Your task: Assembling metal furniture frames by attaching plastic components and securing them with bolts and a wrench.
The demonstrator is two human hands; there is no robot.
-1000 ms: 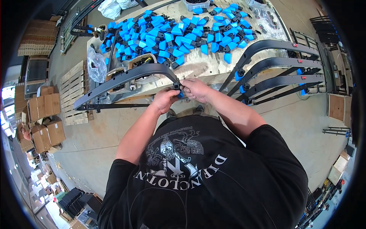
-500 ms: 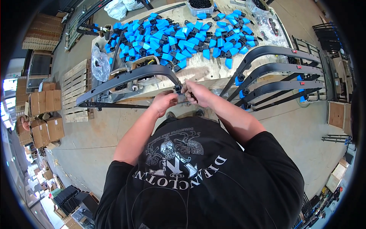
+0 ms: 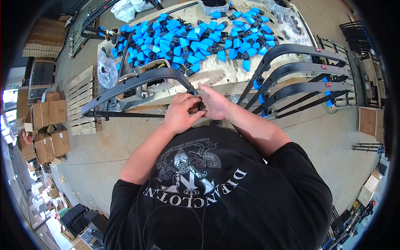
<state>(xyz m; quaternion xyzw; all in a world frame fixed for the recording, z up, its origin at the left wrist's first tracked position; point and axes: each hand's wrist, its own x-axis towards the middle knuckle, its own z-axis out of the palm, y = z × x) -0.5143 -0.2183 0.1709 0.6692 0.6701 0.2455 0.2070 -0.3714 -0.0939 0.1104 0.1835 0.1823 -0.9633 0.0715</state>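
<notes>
Gripping a small black part [image 3: 201, 106] in the curled fingers of the left hand [image 3: 180, 113], just below the near end of a curved black frame [image 3: 143, 77]. Holding the right hand [image 3: 217, 104] loosely spread beside it, with palm toward the part and thumb near the frame's end. Cannot tell about contact between palm and part. Facing a wooden counter [image 3: 231, 78] strewn with blue pieces [image 3: 193, 36], with a clear bag [image 3: 107, 71] at its left and three more frames [image 3: 291, 48] at right.
</notes>
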